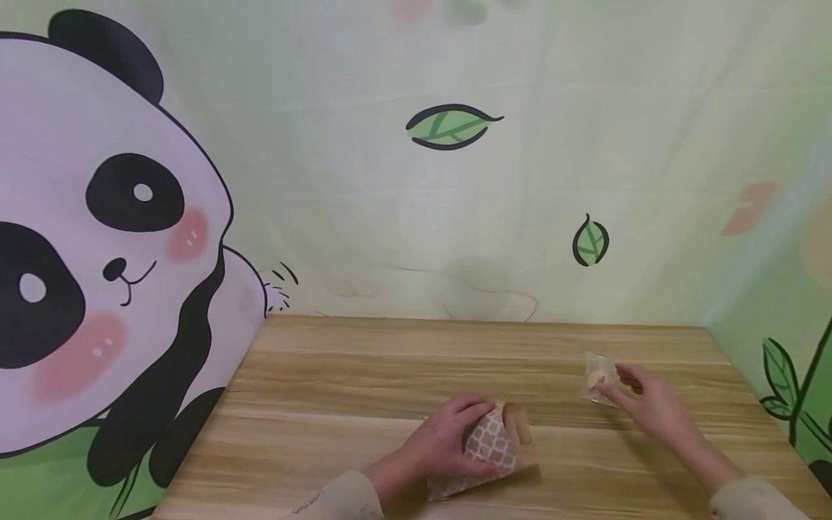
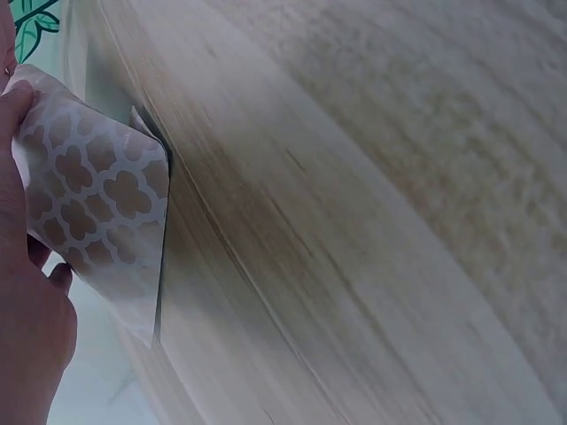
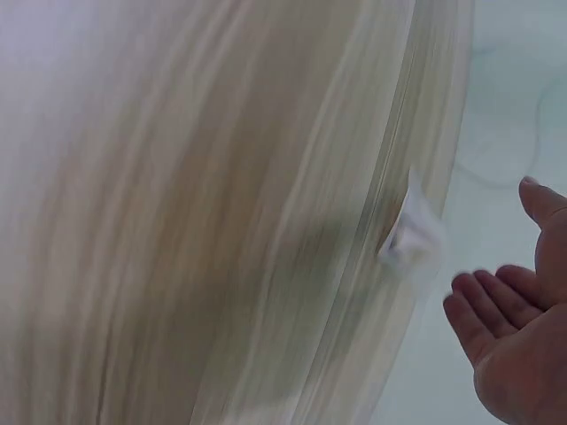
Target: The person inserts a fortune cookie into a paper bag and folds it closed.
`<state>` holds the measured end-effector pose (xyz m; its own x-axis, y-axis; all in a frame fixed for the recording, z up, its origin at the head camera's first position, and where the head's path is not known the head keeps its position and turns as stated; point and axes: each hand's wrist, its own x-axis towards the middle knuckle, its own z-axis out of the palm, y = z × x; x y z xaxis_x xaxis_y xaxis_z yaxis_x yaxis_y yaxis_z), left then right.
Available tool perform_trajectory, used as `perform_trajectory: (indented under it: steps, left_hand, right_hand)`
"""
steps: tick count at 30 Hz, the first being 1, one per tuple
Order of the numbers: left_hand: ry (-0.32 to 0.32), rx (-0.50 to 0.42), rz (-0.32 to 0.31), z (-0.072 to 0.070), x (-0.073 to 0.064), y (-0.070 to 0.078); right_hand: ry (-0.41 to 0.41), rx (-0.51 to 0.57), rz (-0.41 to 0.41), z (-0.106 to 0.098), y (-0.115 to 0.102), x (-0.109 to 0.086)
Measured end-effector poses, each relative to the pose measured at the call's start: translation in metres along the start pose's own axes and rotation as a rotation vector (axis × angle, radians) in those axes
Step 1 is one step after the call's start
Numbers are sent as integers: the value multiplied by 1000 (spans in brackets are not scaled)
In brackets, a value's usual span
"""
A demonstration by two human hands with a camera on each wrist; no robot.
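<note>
My left hand (image 1: 448,440) grips a brown paper bag (image 1: 492,442) with a white lattice pattern, its fingers and thumb on either side. The bag lies tilted on its side, its mouth gaping toward the right; in the left wrist view the patterned face of the bag (image 2: 106,195) shows close to the wood. Farther back on the right sits a small clear packet (image 1: 599,377) with something pale inside. Beside it is my right hand (image 1: 653,404), thumb and fingers spread. The right wrist view shows a gap between the packet (image 3: 415,241) and the right hand (image 3: 518,328).
Both hands work over a wood-grain table (image 1: 338,375). A pale green cloth backdrop (image 1: 364,217) with printed leaves rises at its back edge. On the left the cloth bears a large printed panda (image 1: 149,274).
</note>
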<state>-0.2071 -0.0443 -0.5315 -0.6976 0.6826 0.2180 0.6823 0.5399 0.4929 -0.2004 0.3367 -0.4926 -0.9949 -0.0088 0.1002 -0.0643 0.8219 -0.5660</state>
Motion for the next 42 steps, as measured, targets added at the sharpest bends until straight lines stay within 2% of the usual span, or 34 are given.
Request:
perform_trajectory:
  steps: [8,13,20,30,37,42]
  left_hand:
    - [-21,7,4,-1,-3,-4]
    - [-23,11,-5,-3,-5,-4]
    - [-28,17,3,-4,-5,-5]
    - [-70,15,-34,-4,-5,-4]
    - [-96,22,-53,-5,-8,-5]
    - [-91,14,-43,-5,-9,-6]
  right_hand:
    - [14,-92,41,-7,16,14]
    - [10,-114,53,1,26,26]
    - [2,-78,121,13,35,39]
    - [-13,-45,213,17,36,41]
    - [-18,-80,200,19,33,46]
    - [-79,-117,179,17,28,55]
